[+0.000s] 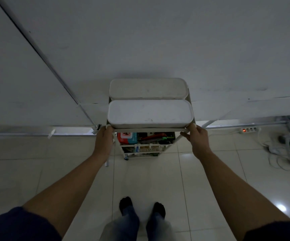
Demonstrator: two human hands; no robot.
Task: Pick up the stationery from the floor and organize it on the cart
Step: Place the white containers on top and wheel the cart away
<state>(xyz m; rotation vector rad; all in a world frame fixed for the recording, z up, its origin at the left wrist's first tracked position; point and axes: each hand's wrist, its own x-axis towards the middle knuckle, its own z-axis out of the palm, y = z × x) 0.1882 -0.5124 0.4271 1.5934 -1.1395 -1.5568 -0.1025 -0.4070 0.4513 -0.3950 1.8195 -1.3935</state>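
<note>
- Both hands hold the cart by its front top rail. The left hand curls round the left corner, and the right hand grips the right corner with its thumb under the rail.
- It stands mid-frame against the wall, straight ahead. The rail runs left to right between the hands, and neither is nearer.
- Two white boxes lie on top, parallel to the rail: the near box just behind the fingers, the far box beyond it.
- Stationery fills the tier below, and none shows on the floor. The sorting looks nearly done, and this grip suits shifting the cart.
- A power strip lies at right, well apart.
</note>
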